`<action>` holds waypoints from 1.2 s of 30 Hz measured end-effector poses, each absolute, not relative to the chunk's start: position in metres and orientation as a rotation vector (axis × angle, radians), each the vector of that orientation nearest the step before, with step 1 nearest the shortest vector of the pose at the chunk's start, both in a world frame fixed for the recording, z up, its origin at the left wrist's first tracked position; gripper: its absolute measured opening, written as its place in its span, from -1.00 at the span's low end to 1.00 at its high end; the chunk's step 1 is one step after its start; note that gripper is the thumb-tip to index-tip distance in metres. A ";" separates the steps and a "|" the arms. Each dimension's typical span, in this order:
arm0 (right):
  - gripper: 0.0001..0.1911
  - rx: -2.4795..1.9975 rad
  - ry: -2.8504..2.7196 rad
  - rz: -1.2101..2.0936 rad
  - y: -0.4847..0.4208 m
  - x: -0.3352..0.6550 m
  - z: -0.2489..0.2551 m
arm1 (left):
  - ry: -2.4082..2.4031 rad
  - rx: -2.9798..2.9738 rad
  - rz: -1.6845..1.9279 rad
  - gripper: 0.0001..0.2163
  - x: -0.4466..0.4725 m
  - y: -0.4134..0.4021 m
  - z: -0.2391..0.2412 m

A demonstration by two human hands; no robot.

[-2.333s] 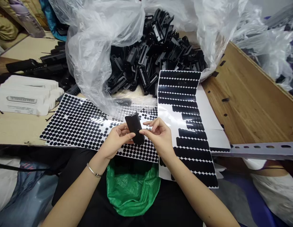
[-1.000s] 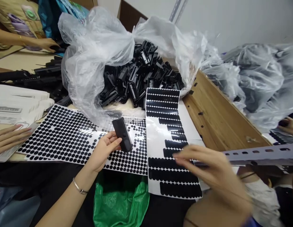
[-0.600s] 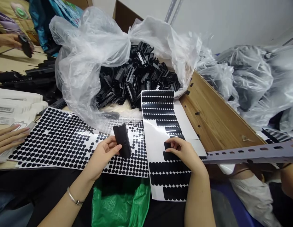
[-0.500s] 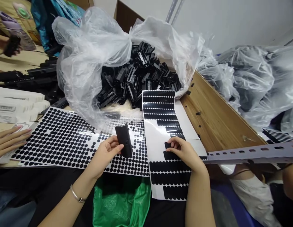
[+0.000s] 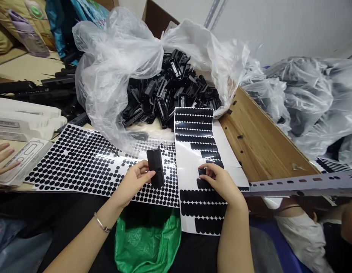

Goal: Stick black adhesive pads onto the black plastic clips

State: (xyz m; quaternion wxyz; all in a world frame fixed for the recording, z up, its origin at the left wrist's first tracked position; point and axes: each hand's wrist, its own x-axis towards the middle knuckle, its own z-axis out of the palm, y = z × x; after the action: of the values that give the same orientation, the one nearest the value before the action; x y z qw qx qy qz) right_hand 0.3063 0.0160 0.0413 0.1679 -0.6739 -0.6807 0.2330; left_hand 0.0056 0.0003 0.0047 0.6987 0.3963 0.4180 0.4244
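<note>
Left hand (image 5: pixel 134 181) pinches black plastic housing (image 5: pixel 155 167), tilted, above round-sticker sheet (image 5: pixel 87 163); right hand (image 5: pixel 222 182), thumb and forefinger slightly parted, at scalloped-strip sheet (image 5: pixel 190 167), hold on black sticker (image 5: pixel 202 171) unclear.

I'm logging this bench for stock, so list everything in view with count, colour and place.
Held part: 1, black, in left hand
Piled parts: uncounted, black, inside plastic bag
Plastic bag: 1, translucent, around pile
Dotted sheets: at least 2, black-on-white, centre left
Strip sheet: 1, black-on-white, right of dotted sheets
Cards: uncounted, white, left
Green bag: 1, green, below bench edge
Bottle: 1, lilac, far left
Wooden board: 1, brown, right
Co-worker's hand: 1, bare, left edge
Left hand: 1, bare, silver bracelet at wrist
Right hand: 1, bare, fingertips at strip sheet
</note>
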 end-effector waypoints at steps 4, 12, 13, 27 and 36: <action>-0.67 -1.964 -1.960 0.591 0.015 0.303 0.041 | 0.912 0.862 0.961 -0.78 0.006 0.001 0.006; -0.72 -2.103 -2.015 0.447 0.016 0.297 0.042 | 0.930 0.903 0.952 -0.78 0.002 0.001 0.007; -0.74 -2.119 -2.009 0.448 0.015 0.295 0.043 | 0.929 0.906 0.950 -0.78 0.002 0.001 0.007; -0.93 -2.178 -2.104 0.383 0.018 0.282 0.051 | 0.894 0.836 0.969 -0.79 0.001 0.003 0.012; -0.89 -2.134 -1.999 0.492 0.020 0.290 0.039 | 0.907 0.830 0.975 -0.77 0.002 0.005 0.006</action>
State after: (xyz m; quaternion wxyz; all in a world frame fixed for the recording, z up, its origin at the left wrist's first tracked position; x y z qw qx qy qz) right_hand 0.2899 0.0198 0.0389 0.0881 -0.7169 -0.6715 0.1652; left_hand 0.0021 0.0051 0.0058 0.7078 0.3737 0.4082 0.4390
